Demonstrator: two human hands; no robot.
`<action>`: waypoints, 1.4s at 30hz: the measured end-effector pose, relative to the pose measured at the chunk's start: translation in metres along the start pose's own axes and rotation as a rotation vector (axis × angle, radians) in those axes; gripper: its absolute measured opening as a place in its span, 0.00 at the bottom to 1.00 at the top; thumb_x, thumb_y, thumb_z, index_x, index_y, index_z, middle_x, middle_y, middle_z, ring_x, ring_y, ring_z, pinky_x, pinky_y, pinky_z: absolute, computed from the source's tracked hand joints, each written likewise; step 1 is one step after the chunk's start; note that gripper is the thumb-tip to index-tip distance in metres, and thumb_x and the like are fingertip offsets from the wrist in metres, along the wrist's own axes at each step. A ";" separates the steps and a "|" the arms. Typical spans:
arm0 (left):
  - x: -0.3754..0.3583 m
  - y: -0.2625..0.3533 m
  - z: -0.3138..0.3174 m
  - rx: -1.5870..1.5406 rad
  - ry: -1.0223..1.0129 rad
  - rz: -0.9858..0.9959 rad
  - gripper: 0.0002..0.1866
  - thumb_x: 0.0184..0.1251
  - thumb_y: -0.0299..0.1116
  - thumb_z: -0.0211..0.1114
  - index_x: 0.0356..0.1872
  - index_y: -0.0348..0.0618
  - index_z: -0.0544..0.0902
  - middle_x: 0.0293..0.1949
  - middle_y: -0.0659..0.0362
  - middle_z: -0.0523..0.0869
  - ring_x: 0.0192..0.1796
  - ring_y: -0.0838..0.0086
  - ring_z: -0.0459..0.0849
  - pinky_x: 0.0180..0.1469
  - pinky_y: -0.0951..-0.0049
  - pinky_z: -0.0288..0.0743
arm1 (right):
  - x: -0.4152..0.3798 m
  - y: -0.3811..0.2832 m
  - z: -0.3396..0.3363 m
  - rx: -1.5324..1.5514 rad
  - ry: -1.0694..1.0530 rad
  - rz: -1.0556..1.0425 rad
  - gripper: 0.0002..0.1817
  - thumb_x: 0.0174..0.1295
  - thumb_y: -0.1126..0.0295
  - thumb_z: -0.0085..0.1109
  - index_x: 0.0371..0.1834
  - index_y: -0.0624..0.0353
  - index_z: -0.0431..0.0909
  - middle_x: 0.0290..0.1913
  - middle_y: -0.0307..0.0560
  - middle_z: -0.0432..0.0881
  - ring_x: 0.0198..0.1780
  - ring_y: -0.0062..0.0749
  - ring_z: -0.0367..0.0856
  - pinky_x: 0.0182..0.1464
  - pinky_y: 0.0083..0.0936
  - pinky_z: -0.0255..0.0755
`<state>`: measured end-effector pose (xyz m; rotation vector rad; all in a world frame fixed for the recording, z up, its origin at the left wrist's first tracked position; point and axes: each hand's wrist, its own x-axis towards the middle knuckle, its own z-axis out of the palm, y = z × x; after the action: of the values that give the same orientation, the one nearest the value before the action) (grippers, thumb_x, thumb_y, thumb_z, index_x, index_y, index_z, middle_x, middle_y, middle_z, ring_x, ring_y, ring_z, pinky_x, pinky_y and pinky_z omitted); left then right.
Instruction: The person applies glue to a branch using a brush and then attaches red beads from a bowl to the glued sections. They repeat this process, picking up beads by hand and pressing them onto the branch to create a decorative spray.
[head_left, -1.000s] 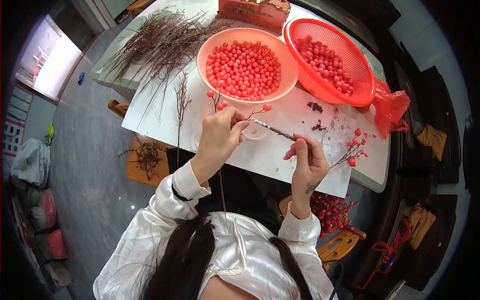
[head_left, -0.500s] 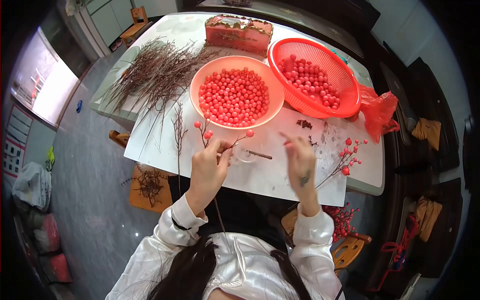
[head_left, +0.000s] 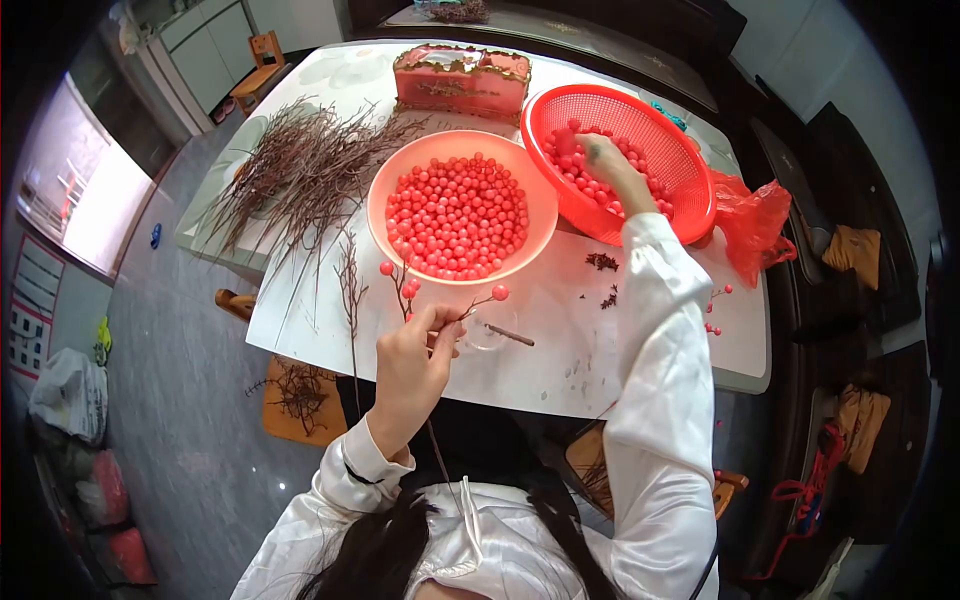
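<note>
My left hand (head_left: 410, 362) is closed around a thin brown berry twig (head_left: 411, 290). Several red berries tip its branches, and its long stem runs down toward my lap. My right hand (head_left: 602, 158) reaches into the red mesh basket (head_left: 665, 130), among larger red berries (head_left: 632, 152); its fingers are partly hidden there. Left of the basket stands a pale pink bowl (head_left: 376, 225) full of smaller red berries (head_left: 460, 215). Just right of my left hand, a short brown stick (head_left: 512, 335) lies across a small clear dish, whose contents I cannot make out.
A heap of bare brown twigs (head_left: 300, 165) covers the table's left side. A pink box (head_left: 462, 82) stands at the back, and a red plastic bag (head_left: 752, 225) sits right of the basket. Dark scraps (head_left: 602, 261) lie on the white sheet (head_left: 560, 375). A stool (head_left: 300, 405) holds more twigs.
My right hand has moved from above the white sheet up and forward into the red basket. My left hand still holds the berry twig at nearly the same spot. The view has shifted slightly.
</note>
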<state>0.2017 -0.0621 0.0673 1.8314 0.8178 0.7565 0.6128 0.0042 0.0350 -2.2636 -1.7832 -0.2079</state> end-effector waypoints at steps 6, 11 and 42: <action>0.004 0.000 -0.006 -0.016 -0.008 -0.074 0.05 0.60 0.23 0.58 0.36 0.33 0.77 0.29 0.54 0.85 0.24 0.73 0.84 0.24 0.79 0.75 | 0.032 -0.001 -0.004 0.558 -0.529 0.214 0.17 0.47 0.82 0.52 0.42 0.59 0.78 0.42 0.59 0.79 0.44 0.47 0.79 0.45 0.36 0.72; -0.001 -0.001 -0.008 -0.076 0.011 -0.094 0.06 0.60 0.24 0.59 0.38 0.34 0.79 0.30 0.56 0.85 0.22 0.77 0.83 0.20 0.83 0.72 | 0.002 -0.021 -0.003 0.133 0.113 0.315 0.10 0.53 0.77 0.53 0.39 0.61 0.77 0.33 0.57 0.80 0.34 0.43 0.81 0.35 0.32 0.73; -0.038 0.016 -0.015 -0.357 0.035 -0.040 0.04 0.62 0.24 0.59 0.35 0.33 0.76 0.27 0.63 0.79 0.28 0.87 0.76 0.29 0.89 0.68 | -0.244 -0.272 -0.071 1.946 0.215 0.344 0.16 0.65 0.73 0.47 0.54 0.67 0.66 0.46 0.54 0.76 0.44 0.39 0.79 0.43 0.30 0.78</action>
<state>0.1711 -0.0900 0.0819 1.4834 0.6887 0.8517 0.2936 -0.1847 0.0672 -0.8735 -0.5822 0.8911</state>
